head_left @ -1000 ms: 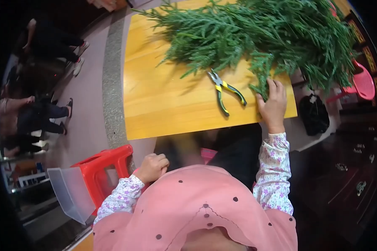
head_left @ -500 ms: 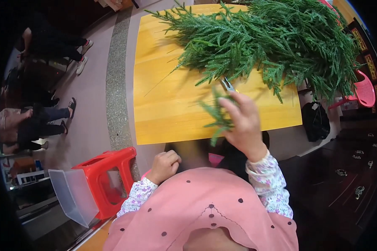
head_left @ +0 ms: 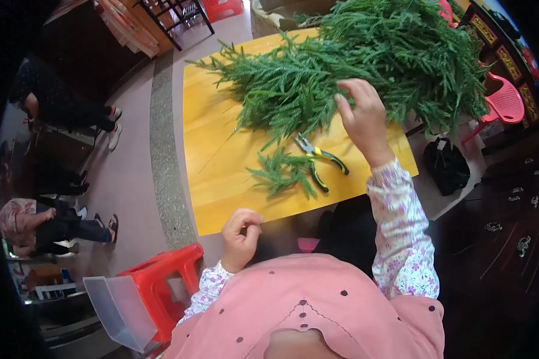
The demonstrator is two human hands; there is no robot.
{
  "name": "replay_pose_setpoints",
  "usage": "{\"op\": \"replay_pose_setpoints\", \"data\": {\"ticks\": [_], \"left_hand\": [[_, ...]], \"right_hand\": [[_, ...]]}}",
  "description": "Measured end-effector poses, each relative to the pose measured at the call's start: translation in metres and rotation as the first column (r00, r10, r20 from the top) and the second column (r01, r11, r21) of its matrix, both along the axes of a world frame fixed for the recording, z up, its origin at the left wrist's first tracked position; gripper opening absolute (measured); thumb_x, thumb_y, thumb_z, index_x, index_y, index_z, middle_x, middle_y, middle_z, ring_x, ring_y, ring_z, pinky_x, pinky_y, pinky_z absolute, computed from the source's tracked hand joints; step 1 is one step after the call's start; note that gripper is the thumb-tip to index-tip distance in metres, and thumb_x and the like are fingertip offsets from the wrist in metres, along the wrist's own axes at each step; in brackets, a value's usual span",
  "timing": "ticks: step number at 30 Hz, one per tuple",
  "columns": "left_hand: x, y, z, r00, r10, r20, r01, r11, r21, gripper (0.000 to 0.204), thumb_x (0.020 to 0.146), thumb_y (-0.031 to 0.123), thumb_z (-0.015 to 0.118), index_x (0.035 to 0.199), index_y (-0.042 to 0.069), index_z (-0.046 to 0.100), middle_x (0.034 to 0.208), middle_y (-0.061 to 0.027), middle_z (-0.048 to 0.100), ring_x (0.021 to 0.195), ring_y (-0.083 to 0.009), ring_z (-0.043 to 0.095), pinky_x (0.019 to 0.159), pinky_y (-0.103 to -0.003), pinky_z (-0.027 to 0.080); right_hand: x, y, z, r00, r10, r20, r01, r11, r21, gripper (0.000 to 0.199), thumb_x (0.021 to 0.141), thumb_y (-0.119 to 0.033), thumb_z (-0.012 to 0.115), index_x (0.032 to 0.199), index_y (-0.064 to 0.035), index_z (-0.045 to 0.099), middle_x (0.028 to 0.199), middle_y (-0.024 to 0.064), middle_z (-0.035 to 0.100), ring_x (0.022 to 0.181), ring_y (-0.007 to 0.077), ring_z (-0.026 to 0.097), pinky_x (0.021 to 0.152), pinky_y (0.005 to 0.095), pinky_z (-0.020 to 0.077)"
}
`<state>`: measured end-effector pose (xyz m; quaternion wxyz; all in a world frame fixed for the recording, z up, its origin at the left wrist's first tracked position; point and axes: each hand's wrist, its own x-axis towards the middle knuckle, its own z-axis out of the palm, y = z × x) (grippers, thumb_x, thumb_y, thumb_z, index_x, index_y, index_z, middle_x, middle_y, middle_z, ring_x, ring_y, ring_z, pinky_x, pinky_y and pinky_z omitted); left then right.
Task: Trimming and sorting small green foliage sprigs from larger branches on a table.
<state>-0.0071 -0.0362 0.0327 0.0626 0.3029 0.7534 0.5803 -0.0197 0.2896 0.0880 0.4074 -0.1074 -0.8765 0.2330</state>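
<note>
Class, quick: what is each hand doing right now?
Left hand: curled shut, holding nothing visible.
Right hand: open, fingers reaching into the green branches.

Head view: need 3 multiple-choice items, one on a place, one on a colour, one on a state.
1. Where do the pliers lie?
A. on the wooden table, beside a small cut sprig
B. on the red stool
C. in the left hand

2. What colour is the stool by the person's left side?
A. blue
B. red
C. white

3. What is the right hand doing?
A. gripping the pliers
B. resting in the lap
C. reaching into the big pile of green branches

Answers:
1. A, the pliers rest on the tabletop just right of the sprig, with no hand on them.
2. B, the plastic stool is plainly red.
3. C, its fingers are at the edge of the pile, while the left hand is curled, off the table near its front edge.
</note>
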Motion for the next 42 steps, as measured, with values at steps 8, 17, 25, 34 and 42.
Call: {"op": "replay_pose_setpoints", "data": {"ticks": [8, 17, 25, 34, 42], "left_hand": [[0.006, -0.013, 0.004, 0.984, -0.177, -0.012, 0.177, 0.984, 0.028, 0.018, 0.078, -0.012, 0.045, 0.081, 0.000, 0.058, 0.085, -0.0103, 0.059, 0.063, -0.0131, 0.055, 0.057, -0.023, 0.046], [0.001, -0.018, 0.015, 0.941, -0.115, 0.318, 0.074, 0.988, 0.137, 0.015, 0.085, -0.007, 0.048, 0.088, 0.000, 0.060, 0.089, -0.0090, 0.059, 0.066, -0.0124, 0.057, 0.057, -0.023, 0.047], [-0.042, 0.071, 0.048, 0.678, -0.275, 0.682, 0.022, 0.935, 0.355, 0.037, 0.096, 0.023, 0.053, 0.123, -0.001, 0.049, 0.105, -0.0129, 0.058, 0.079, -0.0181, 0.062, 0.063, -0.027, 0.053], [-0.053, 0.081, 0.030, 0.660, -0.296, 0.691, -0.193, 0.822, 0.536, 0.021, 0.093, 0.022, 0.059, 0.105, 0.006, 0.054, 0.094, -0.0071, 0.063, 0.084, -0.0210, 0.066, 0.064, -0.031, 0.059], [-0.059, 0.078, 0.027, 0.628, -0.240, 0.740, -0.382, 0.734, 0.562, 0.017, 0.091, 0.019, 0.061, 0.101, 0.008, 0.054, 0.091, -0.0060, 0.063, 0.080, -0.0199, 0.067, 0.061, -0.030, 0.060]], "right_hand": [[-0.086, 0.048, -0.036, 0.937, -0.248, 0.248, 0.094, 0.859, 0.503, 0.012, 0.079, -0.009, 0.062, 0.090, -0.0082, 0.064, 0.090, 0.0093, 0.062, 0.082, 0.0284, 0.060, 0.071, 0.0371, 0.0507], [-0.009, -0.010, 0.004, 0.994, -0.038, 0.100, 0.015, 0.974, 0.226, 0.007, 0.080, -0.011, 0.064, 0.086, -0.0066, 0.064, 0.075, 0.0091, 0.060, 0.069, 0.0277, 0.061, 0.058, 0.0370, 0.0479], [0.091, -0.080, 0.008, 0.987, 0.082, 0.137, -0.095, 0.991, 0.092, 0.013, 0.078, -0.006, 0.067, 0.091, -0.0049, 0.064, 0.072, 0.0086, 0.057, 0.062, 0.0258, 0.058, 0.055, 0.0347, 0.0461], [0.110, -0.098, -0.012, 0.965, 0.092, 0.247, -0.170, 0.933, 0.318, 0.020, 0.075, -0.006, 0.069, 0.095, -0.0062, 0.065, 0.079, 0.0060, 0.059, 0.066, 0.0219, 0.059, 0.054, 0.0334, 0.0465], [0.123, -0.125, -0.045, 0.958, 0.259, 0.127, -0.272, 0.957, 0.103, 0.027, 0.085, -0.011, 0.064, 0.110, -0.0011, 0.061, 0.100, 0.0137, 0.062, 0.075, 0.0243, 0.061, 0.064, 0.0315, 0.0504]]}}
